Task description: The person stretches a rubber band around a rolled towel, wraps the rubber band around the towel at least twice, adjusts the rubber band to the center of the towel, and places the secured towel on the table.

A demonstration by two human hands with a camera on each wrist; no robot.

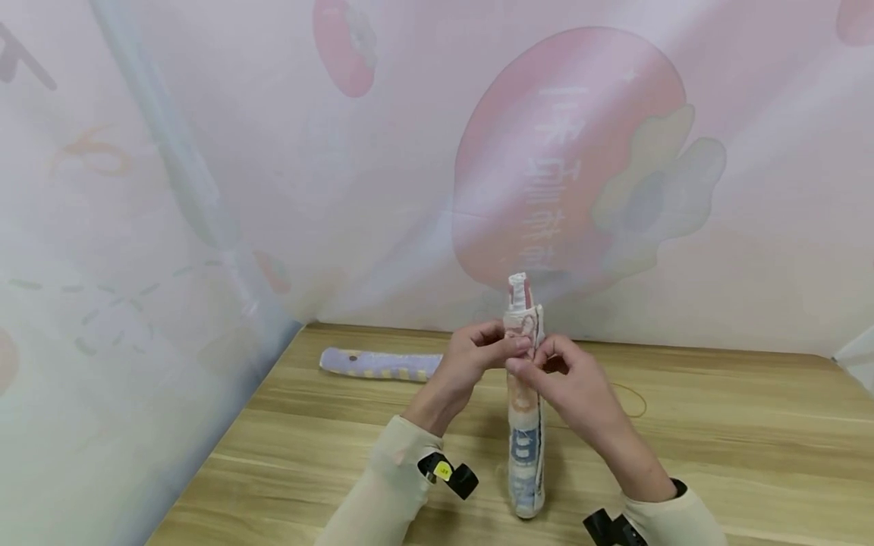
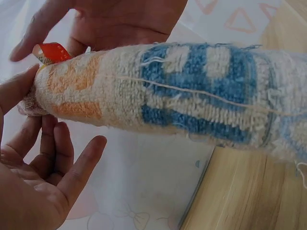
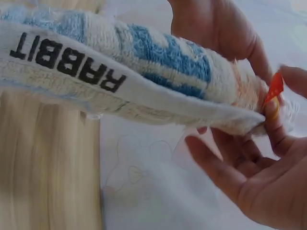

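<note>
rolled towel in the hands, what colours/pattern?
Rolled towel: off-white terry with blue blocks and orange patches, clearest in the left wrist view; black "RABBIT" lettering shows in the right wrist view.

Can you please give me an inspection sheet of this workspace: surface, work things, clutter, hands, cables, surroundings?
Surface: wooden table, light grain.
Work things: rolled towel with blue and orange pattern, standing upright on the table; black letters RABBIT along its edge; a small red tag near its top end.
Clutter: second rolled towel, pale purple and yellow, lying at the back left; thin rubber band lying behind the hands.
Hands: left hand and right hand both pinch the upright roll near its top.
Cables: nothing seen.
Surroundings: pink printed sheet hanging behind and to the left.
</note>
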